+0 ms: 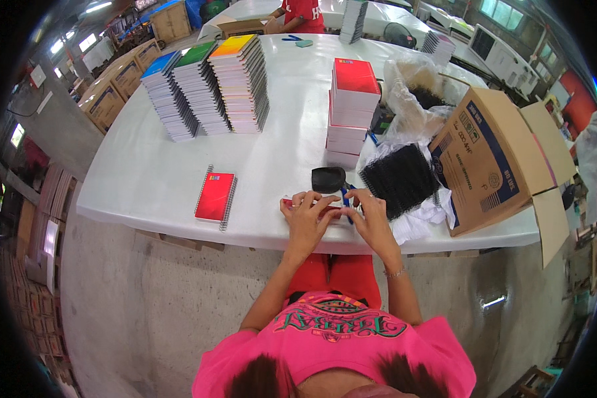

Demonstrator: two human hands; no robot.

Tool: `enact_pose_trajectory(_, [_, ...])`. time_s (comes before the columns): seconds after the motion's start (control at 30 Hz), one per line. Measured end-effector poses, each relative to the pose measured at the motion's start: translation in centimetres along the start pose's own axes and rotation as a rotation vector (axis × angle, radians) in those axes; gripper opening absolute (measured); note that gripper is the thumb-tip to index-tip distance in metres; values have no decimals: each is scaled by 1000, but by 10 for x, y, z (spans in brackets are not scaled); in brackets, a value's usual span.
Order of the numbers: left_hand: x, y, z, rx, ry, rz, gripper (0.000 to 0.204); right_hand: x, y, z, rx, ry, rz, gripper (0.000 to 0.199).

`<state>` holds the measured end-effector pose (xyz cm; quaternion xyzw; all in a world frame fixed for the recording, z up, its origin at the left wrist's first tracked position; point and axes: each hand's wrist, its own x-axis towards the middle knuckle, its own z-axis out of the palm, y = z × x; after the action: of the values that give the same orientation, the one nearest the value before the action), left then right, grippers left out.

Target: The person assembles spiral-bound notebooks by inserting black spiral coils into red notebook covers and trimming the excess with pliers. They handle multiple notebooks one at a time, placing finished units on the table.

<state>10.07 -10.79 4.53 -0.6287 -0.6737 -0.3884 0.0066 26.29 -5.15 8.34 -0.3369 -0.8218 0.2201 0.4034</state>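
Observation:
Both my hands rest on a red notebook (292, 202) lying at the near edge of the white table (152, 172); the hands hide most of it. My left hand (305, 215) presses on its cover with fingers bent. My right hand (370, 215) pinches its right side, next to a blue tool (345, 196). A black round object (328, 179) sits just behind my hands. A pile of black spiral bindings (399, 179) lies to the right of my right hand.
A bound red notebook (215, 196) lies to the left. A stack of red notebooks (351, 113) stands behind; three tall stacks (209, 86) stand far left. An open cardboard box (491, 159) and clear plastic bags (411, 93) are at the right. Another person in red (303, 14) stands at the far end.

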Motion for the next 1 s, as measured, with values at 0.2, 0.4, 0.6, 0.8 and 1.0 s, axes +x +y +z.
enact_pose_trajectory(0.2, [1,2,-2,-14,21,-3,26,3,5,2,-98,-115,3,14])
enact_pose_trajectory(0.4, [-1,1,0,-46,37,-2,25,1,8,6,-123,-139,-28,15])
enact_pose_trajectory(0.6, [0,2,-2,-61,20,-6,27,3,0,5,-80,-80,-1,20])
enact_pose_trajectory(0.8, [-3,-2,-1,-38,7,-6,30,5,-9,7,-14,-61,31,20])
enact_pose_trajectory(1.0, [-2,-1,-1,13,10,28,38,4,2,11,-172,-91,-63,18])
